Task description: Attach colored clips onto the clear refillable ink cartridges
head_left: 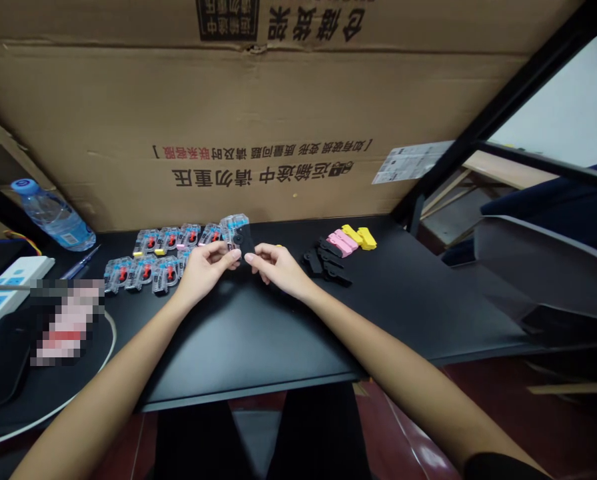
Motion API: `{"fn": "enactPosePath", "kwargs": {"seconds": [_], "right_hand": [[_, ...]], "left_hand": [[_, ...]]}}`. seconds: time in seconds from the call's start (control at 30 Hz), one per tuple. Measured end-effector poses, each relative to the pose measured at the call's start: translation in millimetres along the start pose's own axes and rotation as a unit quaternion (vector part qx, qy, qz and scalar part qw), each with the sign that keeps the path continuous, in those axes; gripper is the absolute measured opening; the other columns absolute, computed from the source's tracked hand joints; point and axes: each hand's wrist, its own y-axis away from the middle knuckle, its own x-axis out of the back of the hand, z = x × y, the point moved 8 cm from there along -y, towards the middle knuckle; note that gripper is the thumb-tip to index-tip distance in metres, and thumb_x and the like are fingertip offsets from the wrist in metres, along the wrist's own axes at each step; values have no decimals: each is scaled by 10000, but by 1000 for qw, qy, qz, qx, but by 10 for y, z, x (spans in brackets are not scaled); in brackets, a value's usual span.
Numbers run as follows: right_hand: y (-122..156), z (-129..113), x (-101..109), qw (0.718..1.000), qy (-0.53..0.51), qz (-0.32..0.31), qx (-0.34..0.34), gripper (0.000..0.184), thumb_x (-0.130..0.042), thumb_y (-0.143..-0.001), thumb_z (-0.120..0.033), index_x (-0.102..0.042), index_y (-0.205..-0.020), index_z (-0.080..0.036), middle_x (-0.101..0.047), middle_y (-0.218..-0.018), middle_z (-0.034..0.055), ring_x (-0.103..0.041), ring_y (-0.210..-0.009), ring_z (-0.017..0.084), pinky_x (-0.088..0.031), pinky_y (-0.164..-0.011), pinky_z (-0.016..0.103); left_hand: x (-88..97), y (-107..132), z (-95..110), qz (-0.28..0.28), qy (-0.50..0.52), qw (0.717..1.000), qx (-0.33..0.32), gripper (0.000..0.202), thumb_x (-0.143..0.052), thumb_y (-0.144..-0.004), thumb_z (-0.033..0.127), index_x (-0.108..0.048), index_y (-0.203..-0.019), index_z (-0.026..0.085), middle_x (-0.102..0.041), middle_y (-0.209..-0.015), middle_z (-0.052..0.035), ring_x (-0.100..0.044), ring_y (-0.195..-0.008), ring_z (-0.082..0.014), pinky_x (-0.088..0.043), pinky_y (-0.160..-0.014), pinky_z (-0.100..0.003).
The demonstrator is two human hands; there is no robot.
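Observation:
Over the middle of the black table, my left hand (206, 267) and my right hand (279, 268) are close together in pinches. Between them is a small clear plastic toy pistol (234, 221) with blue parts inside, and a black plastic piece (245, 239) lies against its lower right side. My left fingers grip the pistol's lower end; my right thumb and fingers pinch the black piece. Whether the two are joined cannot be made out. Left of my hands, several similar clear toy pistols (142, 270) with red parts lie in two rows, some partly hidden by my left hand.
To the right lie several black plastic pieces (328, 263), pink pieces (343, 243) and yellow pieces (366, 239). A large cardboard sheet (258, 100) stands along the back. At left are a water bottle (58, 217), a pen (80, 262), a power strip (11, 293) and a white cable (109, 340).

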Motion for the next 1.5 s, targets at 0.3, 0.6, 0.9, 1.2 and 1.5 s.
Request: {"fn": "enactPosePath", "kwargs": {"seconds": [0.3, 0.6, 0.9, 1.2, 1.5], "right_hand": [[-33, -48, 543, 969, -117, 209, 61, 510, -842, -804, -693, -659, -884, -223, -575, -619, -53, -459, -462, 88, -374, -430, 234], [-24, -67, 177, 999, 14, 38, 19, 503, -783, -852, -694, -649, -807, -211, -590, -595, -38, -458, -465, 102, -355, -446, 250], [-7, -76, 98, 998, 52, -10, 25, 443, -737, -909, -605, -632, -762, -200, -616, -662, -19, -538, -554, 121, -423, -535, 260], [-34, -75, 203, 999, 29, 16, 26, 479, -786, -866, -653, -664, -756, -203, -616, -634, -14, -546, -542, 130, -442, -527, 271], [-77, -97, 566, 985, -45, 159, 49, 498, -815, -813, -697, -646, -797, -228, -601, -637, -21, -514, -518, 128, -450, -503, 276]], "left_hand": [[-53, 24, 54, -34, -36, 999, -15, 463, -784, -851, 635, -686, -806, 185, -673, -720, -7, -719, -703, -187, -598, -747, -320], [-20, 4, -60, -15, 9, 1000, 15, 537, -849, -772, 679, -618, -783, 195, -738, -762, -39, -772, -785, -229, -649, -815, -373], [-97, 33, -1, -49, -5, 999, 15, 506, -845, -790, 653, -655, -798, 185, -690, -748, -17, -770, -779, -221, -667, -813, -371], [-94, 38, -3, -51, -12, 999, 14, 477, -825, -813, 640, -677, -840, 188, -704, -781, -21, -756, -763, -210, -648, -790, -354], [-26, 11, -17, -25, 2, 999, 21, 508, -848, -788, 657, -731, -913, 179, -755, -809, -41, -760, -735, -203, -655, -806, -362]]}}
